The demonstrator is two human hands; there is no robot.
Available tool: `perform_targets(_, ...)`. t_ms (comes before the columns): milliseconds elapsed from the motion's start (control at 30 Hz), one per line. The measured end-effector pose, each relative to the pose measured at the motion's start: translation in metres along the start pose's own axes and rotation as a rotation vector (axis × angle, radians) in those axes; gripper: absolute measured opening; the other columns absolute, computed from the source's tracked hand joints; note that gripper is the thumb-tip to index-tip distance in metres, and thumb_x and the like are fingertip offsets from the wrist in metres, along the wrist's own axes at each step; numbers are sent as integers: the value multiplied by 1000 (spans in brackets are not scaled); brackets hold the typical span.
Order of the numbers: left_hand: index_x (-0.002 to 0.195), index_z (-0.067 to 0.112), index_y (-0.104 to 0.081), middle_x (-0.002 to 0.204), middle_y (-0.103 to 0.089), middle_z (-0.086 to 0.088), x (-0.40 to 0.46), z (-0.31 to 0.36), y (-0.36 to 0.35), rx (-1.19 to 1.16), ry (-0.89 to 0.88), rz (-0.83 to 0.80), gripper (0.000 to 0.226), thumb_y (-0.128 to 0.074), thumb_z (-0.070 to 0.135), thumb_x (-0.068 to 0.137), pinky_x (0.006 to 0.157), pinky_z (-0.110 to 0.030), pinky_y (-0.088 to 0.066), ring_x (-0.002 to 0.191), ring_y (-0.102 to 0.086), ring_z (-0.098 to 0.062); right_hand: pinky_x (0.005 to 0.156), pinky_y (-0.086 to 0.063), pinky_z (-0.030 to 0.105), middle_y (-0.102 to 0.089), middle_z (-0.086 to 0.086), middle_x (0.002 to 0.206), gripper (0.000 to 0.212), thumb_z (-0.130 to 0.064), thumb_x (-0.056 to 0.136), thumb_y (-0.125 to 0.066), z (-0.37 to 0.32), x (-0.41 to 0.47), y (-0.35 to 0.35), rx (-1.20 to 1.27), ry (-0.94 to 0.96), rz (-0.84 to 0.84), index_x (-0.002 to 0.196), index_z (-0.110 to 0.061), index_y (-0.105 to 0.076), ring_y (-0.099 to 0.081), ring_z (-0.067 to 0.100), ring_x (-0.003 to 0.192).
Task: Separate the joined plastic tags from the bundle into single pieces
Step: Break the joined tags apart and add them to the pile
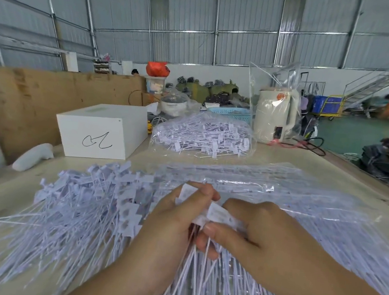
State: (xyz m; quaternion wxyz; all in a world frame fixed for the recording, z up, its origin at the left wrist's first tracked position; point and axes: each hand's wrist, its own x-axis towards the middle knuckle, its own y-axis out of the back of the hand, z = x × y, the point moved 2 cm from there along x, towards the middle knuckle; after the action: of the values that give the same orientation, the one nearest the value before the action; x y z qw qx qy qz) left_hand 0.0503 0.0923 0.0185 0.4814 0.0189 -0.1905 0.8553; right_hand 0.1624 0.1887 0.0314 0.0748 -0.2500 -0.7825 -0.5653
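A bundle of joined white plastic tags (208, 216) sits between both hands at the table's near middle. Their thin stems fan down toward me. My left hand (172, 219) grips the heads of the bundle from the left, fingers curled over them. My right hand (256, 234) pinches one tag head between thumb and forefinger at the bundle's right side. A heap of loose single tags (83, 203) lies to the left of my hands. Clear bags of more tags (291, 192) lie under and to the right of my hands.
A tied clear bag of tags (201, 136) lies further back. Left of it stands a white box (99, 133) with a scribble. A cream kettle (276, 114) in plastic, a blue basket (232, 113) and a cardboard sheet (39, 99) stand along the back.
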Motion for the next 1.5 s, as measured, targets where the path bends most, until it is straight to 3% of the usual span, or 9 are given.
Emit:
perform_targets(133, 76, 19, -71, 56, -58, -7, 1, -2, 2, 117, -38, -78, 16, -74, 9, 65, 38, -23, -42, 38, -46, -13, 52, -41, 27, -58, -11, 67, 35, -64, 87, -32, -5, -2, -5, 30, -3, -35, 101, -36, -48, -53, 4, 58)
perform_targets(267, 75, 19, -71, 54, -59, -6, 3, 3, 6, 91, -76, -33, 17, -72, 6, 64, 35, -23, -39, 36, -45, -13, 62, -51, 35, -70, -7, 83, 38, -61, 88, -40, -7, -1, -3, 132, 26, -67, 117, -39, -48, -60, 6, 65)
perform_targets(433, 73, 17, -71, 50, -52, -6, 5, 8, 11, 72, -82, 29, 16, -70, 5, 62, 36, -22, -38, 36, -39, -15, 50, -34, 14, -68, -20, 77, 10, -42, 97, -55, -4, 0, 0, 295, 88, -106, 99, -46, -63, -48, 4, 47)
perform_targets(500, 73, 18, -71, 53, -54, -6, 5, 7, 10, 75, -67, 20, 17, -70, 5, 62, 36, -22, -37, 36, -40, -14, 47, -32, 9, -61, -32, 68, 18, -35, 97, -57, -5, 1, 1, 312, 109, -111, 92, -50, -64, -46, 3, 46)
perform_targets(600, 73, 18, -71, 54, -53, -5, 4, 6, 10, 72, -53, 36, 16, -70, 6, 61, 37, -21, -38, 36, -40, -14, 46, -32, 13, -60, -23, 63, 17, -40, 96, -57, -1, 0, 0, 319, 81, -114, 91, -56, -63, -43, 4, 45)
perform_targets(867, 71, 21, -72, 61, -56, -7, 2, 6, 8, 125, -22, 81, 14, -70, 15, 59, 39, -23, -39, 45, -45, -14, 50, -30, 19, -53, -21, 59, 24, -39, 96, -58, 4, 1, -13, 355, 13, -64, 72, -39, -55, -46, 3, 50)
perform_targets(1033, 76, 22, -73, 78, -67, -10, 3, 9, 10, 143, -32, 39, 18, -76, 14, 60, 62, -28, -52, 73, -65, -19, 47, -27, 21, -44, -9, 54, 22, -46, 95, -54, 4, 0, -19, 434, 44, -24, 74, -42, -51, -36, 4, 46)
perform_targets(1233, 75, 25, -70, 69, -69, -6, -2, 5, 6, 219, -8, -13, 13, -73, 16, 66, 42, -24, -44, 56, -63, -17, 46, -34, 22, -60, -25, 59, 14, -39, 97, -55, 4, 1, -19, 516, 39, -56, 85, -37, -63, -41, 7, 48)
perform_targets(1500, 67, 25, -70, 66, -65, -7, 0, 11, 9, 167, -2, 101, 13, -76, 19, 58, 36, -20, -34, 53, -56, -14, 46, -31, 23, -51, -11, 54, 13, -44, 96, -54, 9, 2, -14, 403, 4, -96, 94, -33, -61, -40, 5, 44)
